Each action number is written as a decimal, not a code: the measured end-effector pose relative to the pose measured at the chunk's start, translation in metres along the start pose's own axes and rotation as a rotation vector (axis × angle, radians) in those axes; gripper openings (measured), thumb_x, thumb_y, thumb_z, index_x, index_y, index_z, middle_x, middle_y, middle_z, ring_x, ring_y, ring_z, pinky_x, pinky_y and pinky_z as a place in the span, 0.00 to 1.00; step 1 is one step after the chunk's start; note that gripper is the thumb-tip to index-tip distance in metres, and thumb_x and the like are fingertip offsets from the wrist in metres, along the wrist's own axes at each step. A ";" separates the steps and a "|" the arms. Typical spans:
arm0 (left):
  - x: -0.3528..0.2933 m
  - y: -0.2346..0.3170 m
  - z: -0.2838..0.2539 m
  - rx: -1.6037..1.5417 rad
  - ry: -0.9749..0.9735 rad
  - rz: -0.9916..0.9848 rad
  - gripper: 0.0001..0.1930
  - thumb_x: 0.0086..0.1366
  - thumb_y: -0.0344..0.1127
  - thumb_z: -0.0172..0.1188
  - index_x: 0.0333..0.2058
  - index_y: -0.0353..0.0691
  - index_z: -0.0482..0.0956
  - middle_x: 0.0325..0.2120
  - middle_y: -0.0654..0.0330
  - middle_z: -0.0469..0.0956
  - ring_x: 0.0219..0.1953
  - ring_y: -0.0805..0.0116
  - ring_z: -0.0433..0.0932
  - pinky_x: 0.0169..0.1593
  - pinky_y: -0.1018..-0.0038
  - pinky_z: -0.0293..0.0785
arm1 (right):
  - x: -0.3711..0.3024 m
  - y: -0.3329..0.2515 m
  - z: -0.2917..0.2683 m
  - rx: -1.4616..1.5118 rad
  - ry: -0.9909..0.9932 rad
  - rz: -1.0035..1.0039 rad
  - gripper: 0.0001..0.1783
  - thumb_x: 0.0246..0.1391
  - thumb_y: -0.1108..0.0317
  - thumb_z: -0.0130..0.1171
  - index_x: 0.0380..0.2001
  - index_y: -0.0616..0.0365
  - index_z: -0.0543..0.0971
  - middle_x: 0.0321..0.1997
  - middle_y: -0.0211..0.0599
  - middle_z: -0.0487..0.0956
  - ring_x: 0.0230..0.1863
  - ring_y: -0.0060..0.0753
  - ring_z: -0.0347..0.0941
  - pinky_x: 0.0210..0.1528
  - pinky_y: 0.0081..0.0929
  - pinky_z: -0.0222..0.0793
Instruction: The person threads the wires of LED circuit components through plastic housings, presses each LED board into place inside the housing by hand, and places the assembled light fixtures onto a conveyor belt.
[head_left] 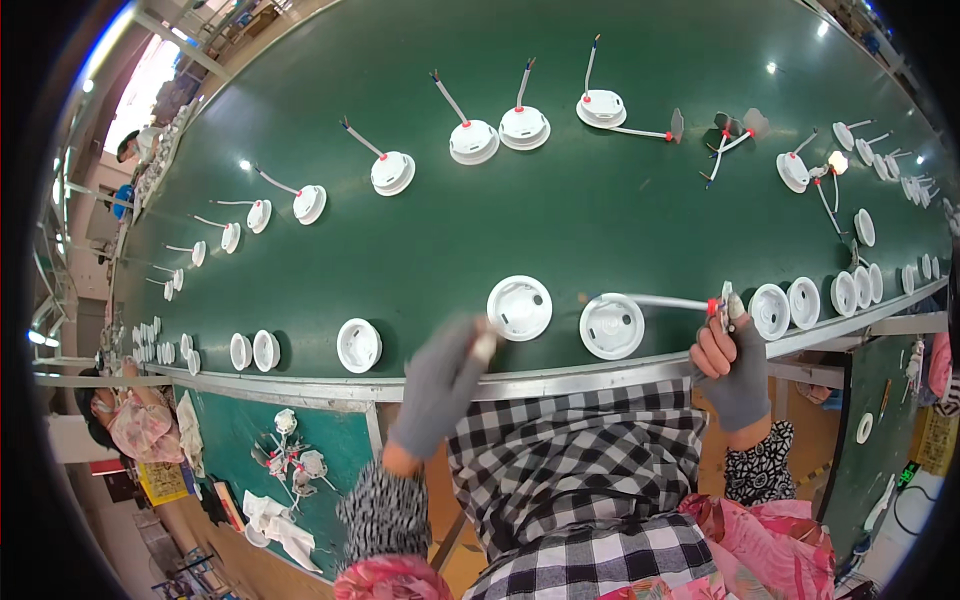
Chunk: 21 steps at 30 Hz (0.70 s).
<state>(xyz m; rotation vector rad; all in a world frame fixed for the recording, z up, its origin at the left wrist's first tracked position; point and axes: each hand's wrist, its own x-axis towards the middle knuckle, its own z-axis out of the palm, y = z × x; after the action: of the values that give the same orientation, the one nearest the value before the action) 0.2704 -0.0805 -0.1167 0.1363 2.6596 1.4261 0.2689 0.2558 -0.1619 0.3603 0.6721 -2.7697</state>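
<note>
White cable (668, 301) with a red collar (713, 307), pinched by the right hand (731, 357), left hand (440, 382) blurred, grip cannot be told.

The left hand (450, 365) and right hand (722, 355) were fitted with grey gloves (742, 392), the right one fingerless. The left sleeve (385, 508) was mottled black and white; the right sleeve (760, 464) carried white motifs on black. A black-and-white checked garment (575, 455) adjoined pink patterned fabric (765, 545).
</note>
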 end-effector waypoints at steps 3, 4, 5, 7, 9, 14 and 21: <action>0.052 -0.018 0.010 0.281 0.186 0.289 0.14 0.70 0.36 0.51 0.49 0.37 0.78 0.32 0.59 0.73 0.33 0.70 0.71 0.39 0.73 0.70 | 0.001 0.009 0.019 0.005 -0.034 -0.025 0.14 0.70 0.59 0.45 0.34 0.54 0.73 0.12 0.20 0.58 0.12 0.19 0.53 0.15 0.21 0.50; 0.062 -0.021 0.008 0.239 0.018 0.195 0.15 0.68 0.34 0.51 0.51 0.38 0.78 0.33 0.58 0.72 0.33 0.68 0.70 0.39 0.72 0.69 | 0.001 0.014 0.019 -0.012 -0.049 -0.029 0.13 0.70 0.59 0.45 0.35 0.54 0.74 0.12 0.20 0.58 0.12 0.19 0.53 0.15 0.21 0.50; 0.069 -0.024 0.005 0.199 -0.148 0.097 0.17 0.67 0.33 0.52 0.52 0.38 0.77 0.35 0.58 0.72 0.33 0.67 0.69 0.38 0.72 0.69 | 0.000 0.019 0.020 -0.026 -0.067 -0.028 0.13 0.69 0.58 0.45 0.36 0.53 0.74 0.12 0.21 0.59 0.12 0.19 0.53 0.15 0.20 0.49; 0.069 -0.030 0.002 0.153 -0.193 0.092 0.18 0.65 0.31 0.53 0.53 0.40 0.77 0.31 0.59 0.71 0.30 0.70 0.68 0.37 0.72 0.67 | 0.001 0.028 0.027 -0.047 -0.066 -0.029 0.13 0.69 0.58 0.46 0.37 0.53 0.74 0.12 0.20 0.59 0.13 0.18 0.54 0.16 0.20 0.51; 0.063 -0.025 0.001 0.163 -0.220 -0.045 0.18 0.65 0.30 0.52 0.53 0.36 0.76 0.28 0.62 0.73 0.26 0.75 0.69 0.34 0.75 0.70 | 0.001 0.040 0.044 -0.195 -0.009 -0.145 0.13 0.68 0.58 0.47 0.39 0.55 0.74 0.14 0.21 0.61 0.14 0.17 0.55 0.19 0.19 0.53; 0.005 0.000 0.044 -0.627 0.071 -0.394 0.20 0.64 0.27 0.51 0.55 0.30 0.70 0.29 0.59 0.76 0.26 0.76 0.76 0.31 0.80 0.75 | 0.009 0.102 0.061 -0.876 -0.042 -0.798 0.11 0.64 0.63 0.51 0.41 0.62 0.72 0.33 0.44 0.76 0.29 0.27 0.73 0.36 0.24 0.73; -0.058 0.031 0.068 -1.070 -0.127 -0.455 0.35 0.60 0.31 0.62 0.64 0.31 0.58 0.48 0.55 0.75 0.43 0.70 0.78 0.48 0.74 0.75 | 0.005 0.111 0.073 -0.551 0.009 -0.540 0.09 0.56 0.72 0.58 0.38 0.66 0.77 0.24 0.31 0.77 0.20 0.17 0.67 0.25 0.17 0.63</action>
<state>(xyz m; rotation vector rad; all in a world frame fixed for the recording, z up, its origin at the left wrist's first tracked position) 0.3384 -0.0151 -0.1250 -0.4224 1.3797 2.2630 0.2867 0.1250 -0.1461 0.0753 1.6893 -2.8708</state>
